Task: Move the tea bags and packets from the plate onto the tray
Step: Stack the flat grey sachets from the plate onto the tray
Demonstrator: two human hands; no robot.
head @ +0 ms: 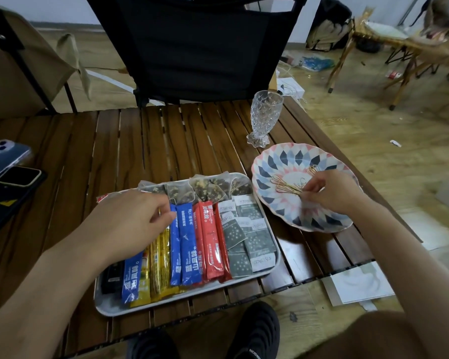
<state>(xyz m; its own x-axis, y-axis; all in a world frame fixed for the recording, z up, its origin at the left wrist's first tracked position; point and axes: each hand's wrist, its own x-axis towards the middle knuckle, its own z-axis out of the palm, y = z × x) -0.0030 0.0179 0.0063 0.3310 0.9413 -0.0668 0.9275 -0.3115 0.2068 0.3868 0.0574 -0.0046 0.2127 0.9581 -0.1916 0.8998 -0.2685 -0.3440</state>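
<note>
A white tray (276, 251) on the wooden slat table holds blue stick packets (188, 244), red stick packets (211, 244), yellow stick packets (160, 265), grey tea packets (246, 237) and mesh tea bags (205, 187) along its far side. My left hand (132, 218) rests over the tray's left part and pinches the top of a blue stick packet. To the right stands a patterned plate (275, 164) with several gold paper clips (287, 185) on it. My right hand (329, 193) reaches over the plate and pinches the gold clips.
A cut-glass goblet (266, 117) stands behind the plate. Two phones (8, 167) lie at the table's left edge. A black folding chair (192, 47) faces me across the table. My black shoes (254, 332) show below the near edge. A white sheet (360, 283) lies at right.
</note>
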